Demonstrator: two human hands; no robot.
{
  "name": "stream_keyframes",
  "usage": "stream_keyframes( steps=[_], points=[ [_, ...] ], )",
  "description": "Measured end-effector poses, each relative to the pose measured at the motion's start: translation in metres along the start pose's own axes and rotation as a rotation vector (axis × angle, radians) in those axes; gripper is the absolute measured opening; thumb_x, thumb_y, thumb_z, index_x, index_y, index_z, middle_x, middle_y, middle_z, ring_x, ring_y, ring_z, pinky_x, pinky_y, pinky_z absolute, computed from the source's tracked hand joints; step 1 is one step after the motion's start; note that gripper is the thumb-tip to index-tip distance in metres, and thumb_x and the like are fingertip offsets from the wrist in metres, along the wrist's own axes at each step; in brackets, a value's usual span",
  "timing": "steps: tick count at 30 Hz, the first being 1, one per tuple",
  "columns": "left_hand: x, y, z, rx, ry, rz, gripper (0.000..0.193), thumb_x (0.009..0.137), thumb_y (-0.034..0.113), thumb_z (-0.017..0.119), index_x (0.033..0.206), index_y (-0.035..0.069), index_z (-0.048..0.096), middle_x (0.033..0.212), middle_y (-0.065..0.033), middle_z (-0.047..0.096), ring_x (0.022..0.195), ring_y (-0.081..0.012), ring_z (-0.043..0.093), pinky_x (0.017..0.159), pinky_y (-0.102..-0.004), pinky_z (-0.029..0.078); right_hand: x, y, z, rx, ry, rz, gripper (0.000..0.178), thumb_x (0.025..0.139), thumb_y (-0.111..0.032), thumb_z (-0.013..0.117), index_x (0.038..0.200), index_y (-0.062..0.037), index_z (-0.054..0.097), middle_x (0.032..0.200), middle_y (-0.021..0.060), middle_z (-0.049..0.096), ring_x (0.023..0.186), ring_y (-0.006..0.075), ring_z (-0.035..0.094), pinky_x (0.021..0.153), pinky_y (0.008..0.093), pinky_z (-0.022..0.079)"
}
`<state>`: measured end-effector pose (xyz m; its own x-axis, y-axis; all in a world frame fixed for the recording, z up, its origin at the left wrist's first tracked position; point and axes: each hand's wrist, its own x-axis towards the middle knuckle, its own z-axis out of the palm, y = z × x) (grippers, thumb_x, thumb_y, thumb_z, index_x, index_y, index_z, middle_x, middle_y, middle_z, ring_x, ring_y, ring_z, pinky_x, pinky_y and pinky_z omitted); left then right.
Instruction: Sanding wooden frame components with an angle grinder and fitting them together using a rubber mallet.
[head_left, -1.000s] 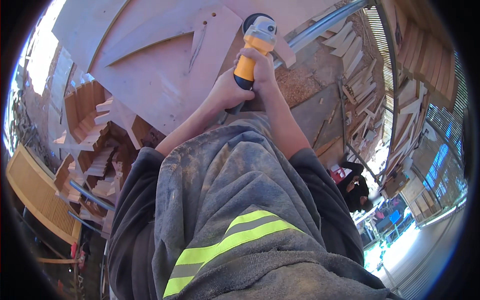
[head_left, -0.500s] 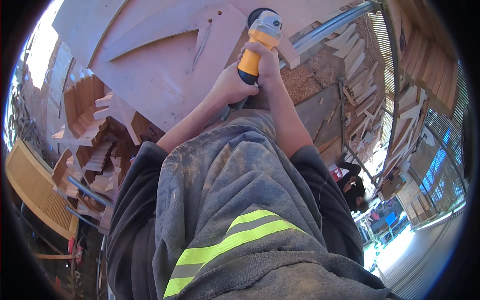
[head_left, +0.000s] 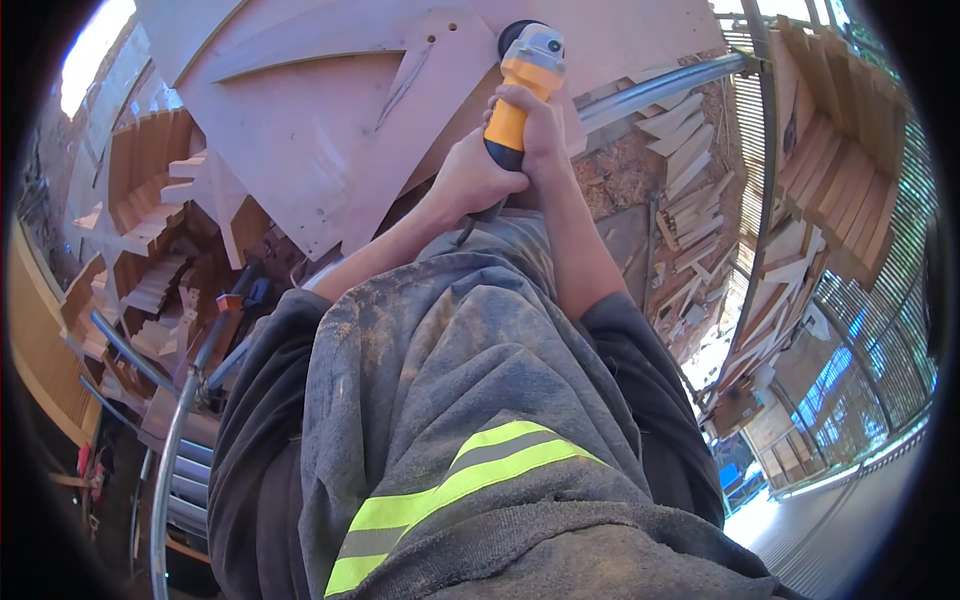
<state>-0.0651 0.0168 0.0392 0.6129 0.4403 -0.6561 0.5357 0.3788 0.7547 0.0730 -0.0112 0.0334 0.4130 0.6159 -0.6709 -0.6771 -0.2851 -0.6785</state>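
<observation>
Wood panel [head_left: 300, 130] beneath; hands [head_left: 500, 160] grip grinder [head_left: 525, 80].

Both forearms reach up from the lower middle toward twelve o'clock and meet just right of centre near the top. The left hand [head_left: 470, 180] is curled tight in a fist grip, knuckles facing seven o'clock. The right hand [head_left: 540, 125] sits just above it at one o'clock, fingers wrapped closed, its forearm bare and nearly straight
</observation>
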Motion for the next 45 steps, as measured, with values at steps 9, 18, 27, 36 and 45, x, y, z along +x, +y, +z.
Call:
stream_keyframes(
  steps=[9, 18, 27, 36, 45],
  points=[
    [0.022, 0.065, 0.135, -0.319, 0.322, 0.119, 0.083, 0.071, 0.033, 0.09, 0.135, -0.004, 0.052, 0.109, -0.0231, 0.074, 0.107, -0.0385, 0.075, 0.092, -0.0457, 0.058, 0.001, -0.123, -0.055, -0.622, -0.107, -0.062, 0.024, 0.083, -0.009, 0.079, 0.103, 0.0017, 0.071, 0.087, 0.0069, 0.071, 0.074, 0.0173, 0.07, 0.071, 0.0313, 0.057],
    [0.12, 0.083, 0.207, -1.014, 0.272, 0.199, 0.048, 0.073, 0.004, 0.091, 0.115, 0.001, 0.069, 0.107, -0.0043, 0.074, 0.1, -0.0147, 0.072, 0.087, -0.033, 0.058, 0.066, -0.17, -0.094, -1.235, -0.503, 0.01, 0.039, 0.074, -0.012, 0.081, 0.108, 0.0041, 0.071, 0.095, 0.0064, 0.073, 0.087, 0.0141, 0.068, 0.081, 0.0323, 0.057],
    [0.152, 0.1, 0.213, -1.228, 0.477, 0.286, 0.058, 0.068, 0.007, 0.094, 0.119, 0.001, 0.067, 0.11, -0.005, 0.074, 0.098, -0.0158, 0.073, 0.083, -0.0342, 0.061, 0.101, -0.177, -0.059, -1.569, -0.665, -0.028, 0.039, 0.076, -0.016, 0.082, 0.107, 0.0044, 0.071, 0.091, 0.006, 0.071, 0.077, 0.0152, 0.067, 0.073, 0.0326, 0.056],
    [0.174, 0.107, 0.237, -1.474, 0.327, 0.258, 0.047, 0.067, -0.002, 0.09, 0.111, 0.003, 0.071, 0.105, -0.0049, 0.074, 0.093, -0.0183, 0.074, 0.08, -0.0362, 0.06, 0.104, -0.183, -0.072, -1.755, -0.807, 0.026, 0.044, 0.074, -0.019, 0.085, 0.109, 0.0038, 0.072, 0.098, 0.0096, 0.075, 0.088, 0.017, 0.071, 0.082, 0.0367, 0.057],
    [0.216, 0.118, 0.21, -1.586, 0.257, 0.344, 0.041, 0.07, -0.005, 0.084, 0.109, -0.001, 0.072, 0.103, -0.0096, 0.075, 0.095, -0.0238, 0.074, 0.085, -0.0381, 0.057, 0.146, -0.197, -0.05, -1.749, -0.77, -0.084, 0.037, 0.075, -0.018, 0.081, 0.103, 0.0031, 0.072, 0.085, 0.0051, 0.071, 0.076, 0.0151, 0.066, 0.073, 0.0352, 0.056]
  ],
)
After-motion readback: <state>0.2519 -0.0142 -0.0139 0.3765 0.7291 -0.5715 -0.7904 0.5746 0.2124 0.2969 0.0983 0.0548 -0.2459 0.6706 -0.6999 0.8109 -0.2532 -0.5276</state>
